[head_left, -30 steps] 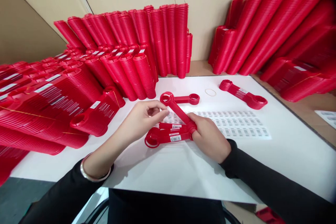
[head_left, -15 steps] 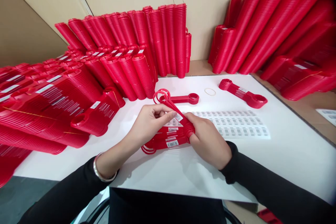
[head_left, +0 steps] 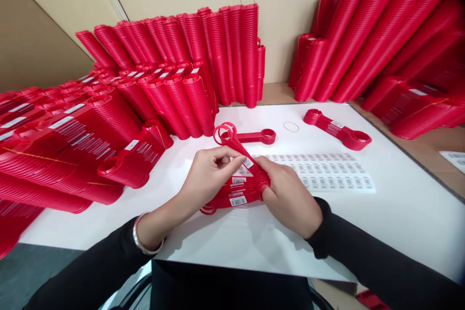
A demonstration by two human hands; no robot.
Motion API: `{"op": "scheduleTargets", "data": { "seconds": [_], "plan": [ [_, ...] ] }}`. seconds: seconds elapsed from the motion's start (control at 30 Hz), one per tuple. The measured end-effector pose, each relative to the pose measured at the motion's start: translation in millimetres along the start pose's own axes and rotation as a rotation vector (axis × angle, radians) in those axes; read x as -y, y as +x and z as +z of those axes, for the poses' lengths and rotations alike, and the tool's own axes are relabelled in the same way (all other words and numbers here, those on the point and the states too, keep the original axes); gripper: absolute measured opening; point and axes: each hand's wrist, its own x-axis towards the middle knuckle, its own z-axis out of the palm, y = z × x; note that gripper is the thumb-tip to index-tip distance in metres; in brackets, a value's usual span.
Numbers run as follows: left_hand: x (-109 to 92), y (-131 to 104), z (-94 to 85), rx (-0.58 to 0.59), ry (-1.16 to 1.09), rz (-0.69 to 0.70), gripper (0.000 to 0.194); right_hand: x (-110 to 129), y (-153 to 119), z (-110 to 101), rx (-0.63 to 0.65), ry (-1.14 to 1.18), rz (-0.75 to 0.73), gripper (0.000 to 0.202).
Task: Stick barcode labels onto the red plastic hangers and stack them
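Ring-ended flat red plastic pieces are fanned out in my right hand (head_left: 290,196), which is closed around one end of the stack (head_left: 221,198). Its thumb lies on top of that end. White barcode labels show along the lower pieces. The uppermost red piece (head_left: 236,143) points up and to the left. My left hand (head_left: 209,172) is closed in a pinch, with the thumb tip at the edge of a small barcode label (head_left: 248,162) on that piece. Its other fingers are curled and partly hidden.
A barcode label sheet (head_left: 334,172) lies right of my hands. Behind are a loose red piece (head_left: 254,137), a rubber band (head_left: 291,127) and a short labelled stack (head_left: 337,128). Tall red stacks (head_left: 218,58) line the left and back; more red stacks (head_left: 370,43) lean at right.
My left hand has shifted slightly to the right, its thumb staying by the label. The lower fanned ring ends have closed up a little. My right hand keeps its grip.
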Motion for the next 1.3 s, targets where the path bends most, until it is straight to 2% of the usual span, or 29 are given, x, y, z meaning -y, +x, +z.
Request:
{"op": "scheduleTargets", "data": {
  "seconds": [0.1,0.3,0.4,0.57,0.63,0.77,0.83,0.9,1.03,1.1,1.17,1.23,1.3],
  "plan": [
    [2,-2,2.2,-0.044,0.143,0.141,0.02,0,0,0,-0.005,-0.012,-0.002,0.029],
    [9,-1,5.3,-0.236,0.619,0.643,0.015,-1,-3,1,-0.021,-0.043,-0.048,0.034],
    [10,1,4.2,-0.323,0.81,0.737,0.021,-1,-5,1,-0.033,-0.047,-0.094,0.032],
    [16,8,-1.0,-0.403,0.89,0.702,0.056,0,-5,1,-0.013,-0.043,-0.097,0.036],
    [18,13,-4.2,-0.4,0.874,0.693,0.061,1,-5,1,0.009,-0.028,-0.089,0.038],
    [21,21,-12.8,-0.424,0.82,0.633,0.041,3,-8,1,0.052,0.031,-0.115,0.034],
    [21,24,-16.2,-0.388,0.772,0.609,0.03,3,-8,0,0.052,0.041,-0.116,0.033],
    [21,24,-17.5,-0.354,0.684,0.594,0.025,1,-8,-2,0.04,0.022,-0.089,0.032],
    [21,21,-14.2,-0.39,0.473,0.506,0.021,-4,-4,-6,-0.011,-0.008,-0.046,0.032],
    [22,21,-11.6,-0.311,0.422,0.436,0.013,-6,-1,-9,-0.037,-0.024,-0.037,0.032],
    [24,23,-9.5,-0.155,0.449,0.365,0.008,-8,1,-11,-0.041,-0.062,-0.007,0.031],
    [26,26,-7.7,-0.021,0.523,0.305,0.008,-11,3,-10,-0.026,-0.103,0.025,0.03],
    [30,30,-5.9,0.059,0.594,0.275,0.014,-14,5,-8,-0.004,-0.121,0.037,0.031]
  ]
}}
